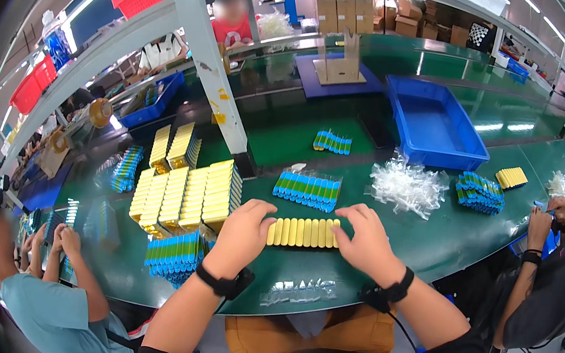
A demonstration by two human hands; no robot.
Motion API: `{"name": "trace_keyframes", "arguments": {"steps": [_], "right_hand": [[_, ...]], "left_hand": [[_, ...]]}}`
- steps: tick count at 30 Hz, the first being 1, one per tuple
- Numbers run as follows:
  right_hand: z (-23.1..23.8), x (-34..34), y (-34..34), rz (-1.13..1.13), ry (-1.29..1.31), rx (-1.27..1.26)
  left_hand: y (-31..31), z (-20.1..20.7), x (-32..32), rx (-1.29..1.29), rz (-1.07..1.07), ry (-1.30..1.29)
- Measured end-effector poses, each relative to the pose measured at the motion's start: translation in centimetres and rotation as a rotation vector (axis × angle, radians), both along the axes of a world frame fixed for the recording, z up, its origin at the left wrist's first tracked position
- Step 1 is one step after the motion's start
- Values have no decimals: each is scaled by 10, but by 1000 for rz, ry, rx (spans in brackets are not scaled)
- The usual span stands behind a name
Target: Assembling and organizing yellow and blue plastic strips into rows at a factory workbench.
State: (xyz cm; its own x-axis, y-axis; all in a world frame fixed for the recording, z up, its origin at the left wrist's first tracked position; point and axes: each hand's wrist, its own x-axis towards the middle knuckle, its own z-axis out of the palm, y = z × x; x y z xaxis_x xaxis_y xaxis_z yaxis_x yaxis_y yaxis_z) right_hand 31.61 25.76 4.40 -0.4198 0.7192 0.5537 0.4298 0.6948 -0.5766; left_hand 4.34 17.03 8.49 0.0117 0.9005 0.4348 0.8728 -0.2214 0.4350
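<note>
Hands at work on a green table (238,296); positions referred to the gold stacks (187,196). Row of slim yellow pieces (303,233) lies flat to the right of the gold stacks, pieces side by side, between the two hands. Left hand (244,225) at the row's near end relative to the stacks: thumb and forefinger parted moderately, tips at the end piece. Right hand (375,244) at the far end: thumb and forefinger also parted, tips beside the last piece; firm grip or light contact, cannot tell. Dark wristband on each wrist.

Blue-and-green row (307,191): right of the gold stacks, beyond the yellow row. Shorter blue-and-green row (333,142): right of the stacks and farther out. Blue-and-green pile (173,255): on the near side of the stacks. Clear plastic heap (410,186): well right of the stacks. Blue tub (439,122): right of the stacks, beyond the heap. Clear plastic strip (299,291): right of the stacks, toward the wearer.
</note>
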Motion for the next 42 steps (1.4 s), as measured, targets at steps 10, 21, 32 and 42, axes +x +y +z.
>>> {"name": "trace_keyframes", "arguments": {"steps": [10,21,32,42], "right_hand": [[-33,-63,-115,470,-345,135],[-52,-88,-115,438,-88,-60],[-28,-88,-120,337,-188,38],[122,8,-9,-97,1003,244]], "left_hand": [[-144,-39,12,-33,-63,-357],[-173,-112,0,133,-237,-1507],[-175,-119,-9,121,-259,-1585],[-179,-114,-2,126,-184,-1446]]}}
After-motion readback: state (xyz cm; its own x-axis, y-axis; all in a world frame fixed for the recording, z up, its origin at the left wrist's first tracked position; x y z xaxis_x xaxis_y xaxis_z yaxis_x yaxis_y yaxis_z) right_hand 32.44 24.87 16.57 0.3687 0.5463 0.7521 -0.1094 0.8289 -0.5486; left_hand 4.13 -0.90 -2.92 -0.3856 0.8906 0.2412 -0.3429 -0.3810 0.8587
